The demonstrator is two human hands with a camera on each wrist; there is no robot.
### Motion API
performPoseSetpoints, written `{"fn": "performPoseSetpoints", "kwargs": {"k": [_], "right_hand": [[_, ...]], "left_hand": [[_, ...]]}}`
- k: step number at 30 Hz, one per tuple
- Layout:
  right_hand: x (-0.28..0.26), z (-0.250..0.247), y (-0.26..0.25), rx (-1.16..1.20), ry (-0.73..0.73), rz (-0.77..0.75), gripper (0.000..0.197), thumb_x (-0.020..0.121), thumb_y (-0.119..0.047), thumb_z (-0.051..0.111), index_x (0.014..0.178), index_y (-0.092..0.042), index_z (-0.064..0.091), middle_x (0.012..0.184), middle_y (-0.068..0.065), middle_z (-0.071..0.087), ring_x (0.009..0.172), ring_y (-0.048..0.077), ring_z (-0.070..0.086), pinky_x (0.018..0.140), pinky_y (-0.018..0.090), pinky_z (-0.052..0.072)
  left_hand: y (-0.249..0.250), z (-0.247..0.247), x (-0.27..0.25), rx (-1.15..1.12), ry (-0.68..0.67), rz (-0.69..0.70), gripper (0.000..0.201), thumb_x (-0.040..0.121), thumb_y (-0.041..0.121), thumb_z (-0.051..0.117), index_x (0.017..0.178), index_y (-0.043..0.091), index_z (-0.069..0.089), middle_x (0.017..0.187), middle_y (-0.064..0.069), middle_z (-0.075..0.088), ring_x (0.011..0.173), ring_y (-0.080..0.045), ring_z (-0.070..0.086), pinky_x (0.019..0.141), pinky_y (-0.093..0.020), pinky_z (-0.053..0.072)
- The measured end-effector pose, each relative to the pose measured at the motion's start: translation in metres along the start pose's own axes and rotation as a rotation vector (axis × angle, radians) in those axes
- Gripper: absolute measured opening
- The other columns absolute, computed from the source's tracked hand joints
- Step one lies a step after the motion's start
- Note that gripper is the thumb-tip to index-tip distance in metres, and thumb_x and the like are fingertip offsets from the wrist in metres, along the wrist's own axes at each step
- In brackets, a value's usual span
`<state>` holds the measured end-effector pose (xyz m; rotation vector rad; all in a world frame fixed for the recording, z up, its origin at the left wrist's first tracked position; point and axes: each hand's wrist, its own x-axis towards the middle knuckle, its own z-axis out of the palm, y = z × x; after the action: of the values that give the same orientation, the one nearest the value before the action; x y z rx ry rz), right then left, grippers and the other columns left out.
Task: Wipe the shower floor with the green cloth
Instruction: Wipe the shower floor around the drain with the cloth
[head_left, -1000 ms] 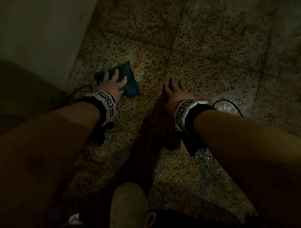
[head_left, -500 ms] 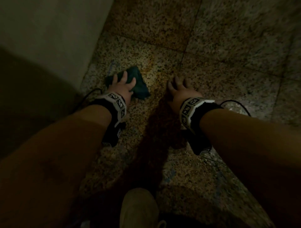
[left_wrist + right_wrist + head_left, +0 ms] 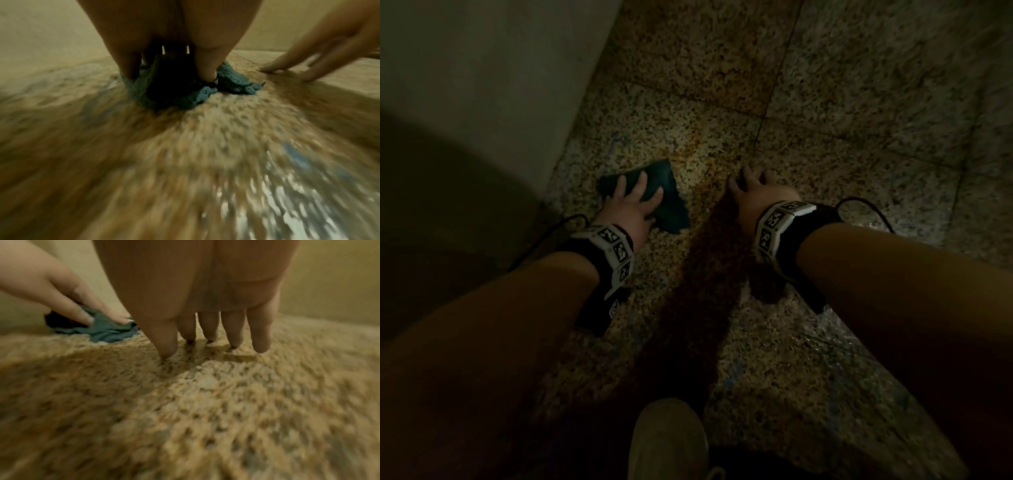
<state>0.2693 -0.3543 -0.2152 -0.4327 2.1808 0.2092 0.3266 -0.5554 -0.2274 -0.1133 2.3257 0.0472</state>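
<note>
The crumpled green terry cloth (image 3: 654, 202) is pressed onto the speckled granite-tile shower floor (image 3: 825, 113) by the left hand (image 3: 631, 205), fingers spread flat. Right of the cloth, the right hand (image 3: 760, 195) is braced, fingers extended, empty.

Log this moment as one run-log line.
left hand: spread fingers pressing crumpled green cloth on speckled stone shower floor | right hand: fingertips braced on bare floor | wipe underway
</note>
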Motion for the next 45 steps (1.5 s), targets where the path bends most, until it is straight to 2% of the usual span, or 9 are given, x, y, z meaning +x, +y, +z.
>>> {"fn": "performPoseSetpoints", "kwargs": {"k": [6,11,14,20,27,31,37,42,45], "right_hand": [[0.004,-0.001,-0.011,-0.049,-0.004,0.045,0.067,0.103,-0.02,0.039,0.152,-0.023,-0.007,0.158,0.005,-0.015,0.144,0.039,-0.004,0.104,0.048,0.035],[0.016,-0.001,-0.024,-0.081,-0.02,0.048,0.069,0.102,-0.027,0.037,0.15,-0.008,-0.008,0.156,0.021,-0.013,0.141,0.047,-0.002,0.111,0.054,0.021],[0.02,0.003,-0.025,0.045,-0.049,0.088,0.071,0.1,-0.022,0.039,0.15,-0.011,-0.011,0.156,0.015,-0.019,0.142,0.044,-0.008,0.108,0.053,0.028],[0.006,0.001,-0.02,0.094,-0.035,0.068,0.077,0.099,-0.015,0.044,0.15,-0.013,-0.014,0.156,0.012,-0.023,0.143,0.041,-0.012,0.104,0.05,0.034],[-0.005,0.001,-0.025,0.039,-0.015,0.068,0.076,0.099,-0.007,0.041,0.15,-0.013,-0.014,0.156,0.011,-0.021,0.144,0.039,-0.008,0.106,0.047,0.033],[-0.005,0.0,-0.027,0.059,-0.041,0.089,0.079,0.099,-0.011,0.045,0.15,-0.014,-0.015,0.156,0.01,-0.022,0.144,0.039,-0.01,0.111,0.051,0.027],[0.002,0.0,-0.028,0.078,-0.054,0.091,0.074,0.101,-0.019,0.04,0.149,-0.012,-0.015,0.156,0.013,-0.022,0.143,0.041,-0.013,0.112,0.053,0.023],[0.008,0.006,-0.027,0.102,-0.036,0.094,0.077,0.099,-0.018,0.042,0.149,-0.012,-0.016,0.155,0.013,-0.025,0.142,0.041,-0.014,0.11,0.052,0.029],[0.01,0.008,-0.024,0.111,-0.027,0.092,0.077,0.101,-0.03,0.041,0.149,-0.014,-0.017,0.155,0.011,-0.026,0.143,0.039,-0.014,0.109,0.051,0.028]], "left_hand": [[-0.018,-0.006,0.012,-0.005,0.038,0.08,0.053,0.103,0.02,0.033,0.15,0.034,0.012,0.158,0.001,-0.013,0.144,-0.031,-0.014,0.118,-0.046,0.009],[-0.026,-0.044,0.041,0.068,0.007,0.088,0.058,0.103,0.01,0.034,0.151,0.029,0.007,0.157,-0.002,-0.015,0.144,-0.03,-0.013,0.113,-0.037,0.015],[-0.021,-0.065,0.052,0.088,-0.014,0.024,0.062,0.102,0.007,0.037,0.15,0.029,0.005,0.157,0.0,-0.018,0.144,-0.028,-0.014,0.114,-0.038,0.018],[-0.016,-0.056,0.04,0.063,-0.01,-0.025,0.052,0.104,0.022,0.028,0.151,0.03,0.006,0.157,-0.002,-0.017,0.143,-0.033,-0.014,0.116,-0.046,0.012],[-0.037,0.001,0.007,0.005,-0.01,-0.003,0.055,0.103,0.025,0.03,0.15,0.032,0.004,0.157,-0.001,-0.017,0.143,-0.034,-0.015,0.117,-0.047,0.01],[-0.046,0.009,0.01,-0.029,-0.003,0.001,0.063,0.101,0.013,0.041,0.15,0.036,0.008,0.157,0.001,-0.018,0.143,-0.033,-0.014,0.117,-0.047,0.012],[-0.053,-0.021,0.033,-0.013,0.012,-0.001,0.065,0.1,0.003,0.039,0.151,0.029,0.008,0.157,-0.003,-0.015,0.144,-0.034,-0.012,0.115,-0.041,0.017],[-0.05,-0.067,0.062,0.09,-0.006,-0.144,0.058,0.103,0.017,0.034,0.151,0.028,0.005,0.157,-0.007,-0.016,0.143,-0.038,-0.009,0.114,-0.048,0.018],[-0.047,-0.076,0.067,0.155,-0.029,-0.199,0.06,0.103,0.019,0.033,0.151,0.027,-0.002,0.156,-0.007,-0.021,0.142,-0.038,-0.011,0.113,-0.048,0.017]]}}
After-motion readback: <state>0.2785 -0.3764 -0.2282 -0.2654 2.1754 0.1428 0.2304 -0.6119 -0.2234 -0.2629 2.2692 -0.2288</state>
